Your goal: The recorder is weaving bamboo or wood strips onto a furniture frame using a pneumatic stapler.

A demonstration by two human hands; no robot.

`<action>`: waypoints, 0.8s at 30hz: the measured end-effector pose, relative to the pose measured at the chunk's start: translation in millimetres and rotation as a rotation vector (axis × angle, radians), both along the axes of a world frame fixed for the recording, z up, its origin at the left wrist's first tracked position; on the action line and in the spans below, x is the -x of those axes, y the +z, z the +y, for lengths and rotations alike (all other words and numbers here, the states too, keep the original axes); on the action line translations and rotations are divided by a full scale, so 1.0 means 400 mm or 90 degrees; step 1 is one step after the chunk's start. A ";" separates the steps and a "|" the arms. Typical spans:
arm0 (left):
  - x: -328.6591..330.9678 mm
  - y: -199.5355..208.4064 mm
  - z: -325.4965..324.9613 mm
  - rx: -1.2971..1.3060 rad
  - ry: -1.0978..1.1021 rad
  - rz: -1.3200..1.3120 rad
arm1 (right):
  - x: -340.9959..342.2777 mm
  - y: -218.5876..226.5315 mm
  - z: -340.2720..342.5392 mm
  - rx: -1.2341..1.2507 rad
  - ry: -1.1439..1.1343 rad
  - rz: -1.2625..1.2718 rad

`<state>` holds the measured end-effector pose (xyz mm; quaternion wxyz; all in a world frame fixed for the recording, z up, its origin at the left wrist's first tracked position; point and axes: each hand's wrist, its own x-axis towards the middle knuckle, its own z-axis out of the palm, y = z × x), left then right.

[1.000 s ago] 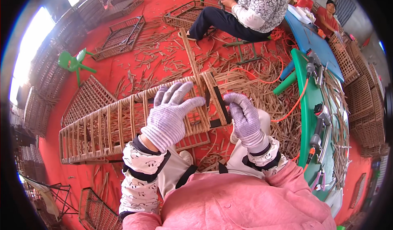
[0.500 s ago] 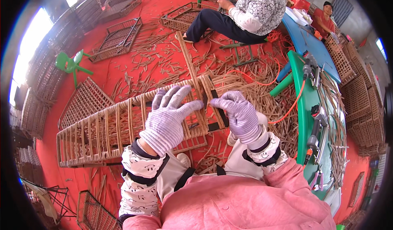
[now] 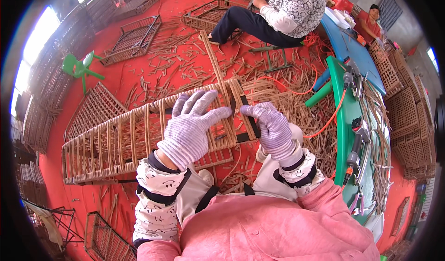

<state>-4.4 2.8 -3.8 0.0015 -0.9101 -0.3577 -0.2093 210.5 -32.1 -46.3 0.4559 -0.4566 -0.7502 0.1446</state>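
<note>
A long wicker basket [image 3: 121, 130], woven in brown strips over a dark frame, lies across in front of me with its narrow right end near my knees. My left hand [image 3: 187, 128], in a pale purple striped glove, lies on its upper side with fingers spread and thumb stretched toward the right end. Gloved alike, my right hand [image 3: 273, 126] has its fingers curled at the black frame bar [image 3: 249, 122] of that end, fingertips against the bar. Between the hands, a pair of long wicker strips [image 3: 213, 59] sticks up and away from the basket.
To the right, a green table [image 3: 342, 122] carries power tools [image 3: 356, 145] and loose strips. An orange cord [image 3: 331, 119] hangs from it. Cut strips litter the red floor. Ahead, a seated person [image 3: 287, 15] works; a green chair [image 3: 79, 68] and woven frames [image 3: 131, 40] stand left.
The basket has shifted very slightly left and up in view. Both hands stay at nearly the same places on it, the right fingertips a little farther down the bar.
</note>
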 end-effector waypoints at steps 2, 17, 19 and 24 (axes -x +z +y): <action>0.000 -0.002 0.004 -0.004 -0.004 -0.008 | -0.002 -0.004 0.001 -0.003 0.002 -0.004; 0.007 -0.008 0.004 -0.014 -0.023 -0.002 | 0.041 -0.137 -0.049 0.372 0.176 0.435; 0.004 -0.005 0.002 -0.002 -0.029 0.009 | 0.072 -0.146 -0.055 0.291 0.202 0.415; 0.003 0.000 0.009 -0.002 -0.074 -0.006 | 0.125 -0.132 -0.016 -0.038 0.111 0.207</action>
